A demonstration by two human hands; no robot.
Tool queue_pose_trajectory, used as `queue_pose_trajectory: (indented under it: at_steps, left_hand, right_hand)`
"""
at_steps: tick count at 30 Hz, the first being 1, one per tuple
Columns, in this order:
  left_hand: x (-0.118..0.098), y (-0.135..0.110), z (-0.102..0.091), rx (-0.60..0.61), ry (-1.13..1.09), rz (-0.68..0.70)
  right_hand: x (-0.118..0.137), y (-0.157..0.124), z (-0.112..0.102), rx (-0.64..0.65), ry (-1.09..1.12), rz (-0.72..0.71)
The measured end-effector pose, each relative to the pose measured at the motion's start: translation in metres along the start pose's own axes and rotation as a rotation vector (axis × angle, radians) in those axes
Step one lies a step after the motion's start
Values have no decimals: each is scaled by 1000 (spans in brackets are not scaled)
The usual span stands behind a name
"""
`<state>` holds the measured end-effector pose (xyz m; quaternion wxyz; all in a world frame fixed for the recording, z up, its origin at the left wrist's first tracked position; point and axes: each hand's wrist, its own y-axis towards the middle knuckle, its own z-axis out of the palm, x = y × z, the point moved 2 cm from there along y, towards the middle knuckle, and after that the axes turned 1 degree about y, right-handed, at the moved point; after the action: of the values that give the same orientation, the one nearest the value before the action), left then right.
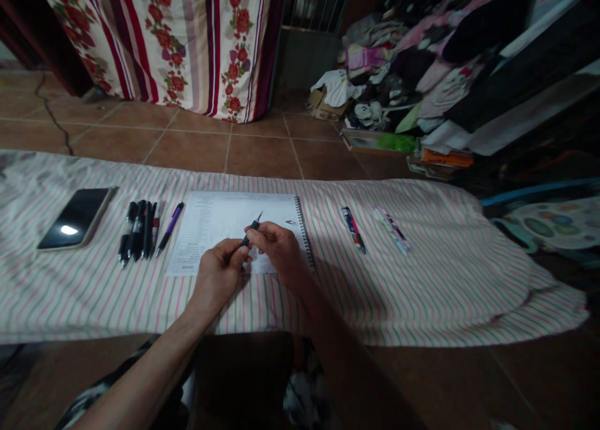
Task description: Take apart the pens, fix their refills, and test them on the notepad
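Observation:
Both my hands meet over a spiral notebook that lies on a striped cloth. My left hand is closed around the lower part of a dark pen. My right hand pinches the same pen near its upper end, whose tip points away from me. A small metal piece lies on the page just beyond my right hand.
Left of the notebook lie several pens in a row and a dark phone. Two more pens, a dark one and a white one, lie to the right. A floral curtain and a pile of clothes stand beyond on the tiled floor.

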<state>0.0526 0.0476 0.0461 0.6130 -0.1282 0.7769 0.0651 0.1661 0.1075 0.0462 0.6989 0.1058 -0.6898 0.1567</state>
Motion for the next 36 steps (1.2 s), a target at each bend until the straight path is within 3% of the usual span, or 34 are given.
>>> queue_pose_trajectory:
  at_steps: [10, 19, 28, 36]
  left_hand:
    - [3, -2, -13, -63, 134, 11]
    - [-3, -4, -17, 4, -87, -106]
    - [-3, -4, -17, -28, -73, -80]
    - [1, -5, -16, -84, 138, 0]
  right_hand:
    - [-7, 3, 21, -77, -45, -5]
    - [-1, 2, 19, 75, 34, -21]
    - [-3, 5, 19, -40, -20, -21]
    - [-5, 3, 23, -128, -89, -36]
